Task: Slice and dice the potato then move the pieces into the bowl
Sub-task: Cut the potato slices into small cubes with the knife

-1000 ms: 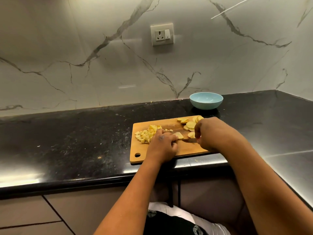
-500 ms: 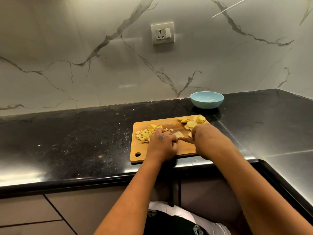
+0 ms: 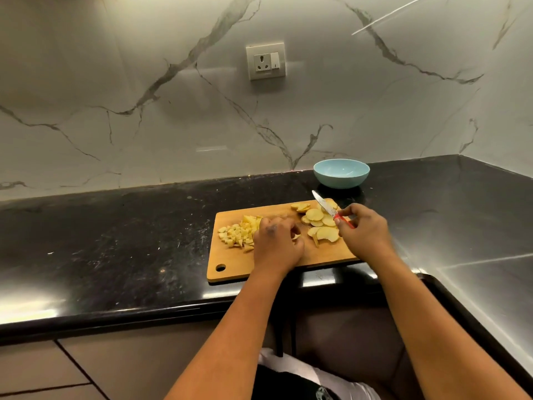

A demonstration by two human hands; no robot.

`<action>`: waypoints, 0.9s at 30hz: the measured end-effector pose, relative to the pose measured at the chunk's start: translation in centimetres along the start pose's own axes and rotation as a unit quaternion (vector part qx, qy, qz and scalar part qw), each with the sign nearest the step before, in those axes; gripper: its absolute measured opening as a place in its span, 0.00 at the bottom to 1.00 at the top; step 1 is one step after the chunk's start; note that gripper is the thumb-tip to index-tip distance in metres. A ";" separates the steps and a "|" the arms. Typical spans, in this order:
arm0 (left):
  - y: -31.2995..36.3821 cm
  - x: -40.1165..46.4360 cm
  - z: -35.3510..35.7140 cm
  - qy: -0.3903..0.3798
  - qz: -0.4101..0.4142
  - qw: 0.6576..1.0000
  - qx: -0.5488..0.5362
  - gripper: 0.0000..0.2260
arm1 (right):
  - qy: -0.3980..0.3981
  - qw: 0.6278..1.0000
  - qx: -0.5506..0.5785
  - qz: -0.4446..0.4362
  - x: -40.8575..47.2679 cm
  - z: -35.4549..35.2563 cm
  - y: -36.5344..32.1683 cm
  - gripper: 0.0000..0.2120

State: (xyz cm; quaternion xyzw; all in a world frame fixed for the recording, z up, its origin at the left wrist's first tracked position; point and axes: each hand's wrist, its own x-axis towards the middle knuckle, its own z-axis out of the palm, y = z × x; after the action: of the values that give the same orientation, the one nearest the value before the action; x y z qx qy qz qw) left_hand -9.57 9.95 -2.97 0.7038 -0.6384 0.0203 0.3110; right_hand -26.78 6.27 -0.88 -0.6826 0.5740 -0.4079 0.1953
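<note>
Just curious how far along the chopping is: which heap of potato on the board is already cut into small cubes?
The heap at the board's left end, beside the left hand. The heap on the right, by the knife, is round slices.

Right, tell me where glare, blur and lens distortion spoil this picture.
Head view: glare washes out the black countertop at its front-left edge and on the right side; the counter edge and wall lines bow from the wide-angle lens; the left hand over the cutting board looks slightly smeared; the knife in the right hand and the blue bowl stay fairly sharp.
</note>
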 end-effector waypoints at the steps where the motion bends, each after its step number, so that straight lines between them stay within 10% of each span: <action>1: 0.7 0.1 0.3 -0.013 -0.013 1.000 0.006 0.11 | 0.016 1.000 0.005 -0.013 0.0 0.7 0.3 0.06; 27: 2.2 2.0 0.7 0.007 -0.219 0.976 0.012 0.15 | 0.072 0.987 0.101 -0.099 -0.8 3.0 2.6 0.03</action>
State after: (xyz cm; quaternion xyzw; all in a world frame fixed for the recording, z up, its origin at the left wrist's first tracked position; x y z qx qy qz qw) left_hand -11.41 7.85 -1.78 0.8298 -0.4666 -0.0360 0.3040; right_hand -26.09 5.77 -4.82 -0.6820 0.4716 -0.5292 0.1802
